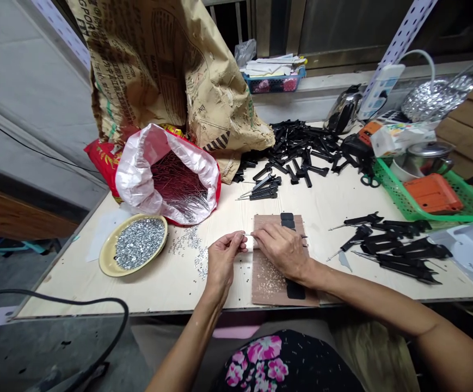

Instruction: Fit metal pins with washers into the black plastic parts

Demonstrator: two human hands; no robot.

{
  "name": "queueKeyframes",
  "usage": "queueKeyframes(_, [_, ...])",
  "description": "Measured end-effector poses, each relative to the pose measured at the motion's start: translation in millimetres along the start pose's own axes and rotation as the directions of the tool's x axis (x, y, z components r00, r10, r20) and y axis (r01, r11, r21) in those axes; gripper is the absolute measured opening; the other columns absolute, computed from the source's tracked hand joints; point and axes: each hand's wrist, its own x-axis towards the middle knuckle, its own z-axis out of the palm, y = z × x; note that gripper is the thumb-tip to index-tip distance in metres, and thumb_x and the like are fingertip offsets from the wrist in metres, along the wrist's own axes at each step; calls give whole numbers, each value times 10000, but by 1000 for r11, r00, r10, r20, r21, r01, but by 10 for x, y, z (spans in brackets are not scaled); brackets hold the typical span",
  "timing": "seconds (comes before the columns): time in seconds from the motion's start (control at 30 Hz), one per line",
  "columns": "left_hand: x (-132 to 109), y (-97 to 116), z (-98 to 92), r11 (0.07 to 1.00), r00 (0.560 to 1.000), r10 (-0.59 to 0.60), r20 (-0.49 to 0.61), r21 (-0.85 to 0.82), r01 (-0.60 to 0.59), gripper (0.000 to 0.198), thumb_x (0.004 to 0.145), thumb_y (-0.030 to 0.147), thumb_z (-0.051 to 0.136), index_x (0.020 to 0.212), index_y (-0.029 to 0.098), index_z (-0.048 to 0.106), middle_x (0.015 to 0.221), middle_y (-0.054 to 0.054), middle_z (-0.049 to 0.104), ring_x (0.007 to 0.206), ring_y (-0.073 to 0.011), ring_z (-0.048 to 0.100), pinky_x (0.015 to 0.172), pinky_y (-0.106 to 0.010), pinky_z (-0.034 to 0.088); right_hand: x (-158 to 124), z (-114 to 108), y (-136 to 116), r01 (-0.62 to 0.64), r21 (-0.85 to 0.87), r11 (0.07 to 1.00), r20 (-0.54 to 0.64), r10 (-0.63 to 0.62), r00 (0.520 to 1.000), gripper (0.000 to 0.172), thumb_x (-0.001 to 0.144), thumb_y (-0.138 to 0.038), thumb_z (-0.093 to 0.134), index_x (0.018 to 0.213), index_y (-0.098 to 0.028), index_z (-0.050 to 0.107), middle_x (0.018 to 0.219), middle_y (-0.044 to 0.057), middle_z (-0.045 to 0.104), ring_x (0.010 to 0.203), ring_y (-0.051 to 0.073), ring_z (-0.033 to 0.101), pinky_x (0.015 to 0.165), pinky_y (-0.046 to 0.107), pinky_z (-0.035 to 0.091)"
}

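Note:
My left hand (pixel 222 260) is pinched shut on one end of a thin metal pin (pixel 249 235) above the table. My right hand (pixel 282 249) is closed on the pin's other end and rests over a brown board (pixel 267 283). A black plastic strip (pixel 288 220) lies along that board under my right hand. Small silver washers (pixel 191 247) are scattered on the table just left of my left hand. A yellow plate (pixel 135 245) heaped with more silver washers stands further left.
A red and white bag (pixel 166 174) full of long pins lies open behind the plate, against a torn brown paper sack (pixel 166 71). Black plastic parts are piled at the back (pixel 301 144), and finished ones lie right (pixel 395 247). A green basket (pixel 436 204) stands at far right.

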Motion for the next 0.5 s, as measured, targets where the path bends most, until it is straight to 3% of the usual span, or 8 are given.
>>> queueKeyframes(0.17, [6,-17,36,996,998,56,-7,75,-55,296,658,345,755,835,112,706,697,-25,673,584,-91,566,622,-246,483,-2,26,11,-75,-18,997,-21,74,997,229,951,-238,411,888,-165,619,802,45,629,730,157,552,630,293,358])
queueKeyframes(0.33, [12,-30,58,994,999,46,17,103,-47,292,659,354,751,818,113,710,673,-19,665,569,-96,554,617,-252,478,-21,66,53,-12,-96,995,-39,8,999,236,954,-266,417,837,-175,601,776,49,616,742,164,543,628,300,324])
queueKeyframes(0.5, [9,-28,93,993,999,30,34,110,-34,290,652,352,757,807,111,708,678,-20,663,574,-97,555,627,-246,465,-27,20,87,-59,-10,998,23,59,998,271,961,-286,396,836,-167,605,778,47,602,716,151,550,609,277,347])
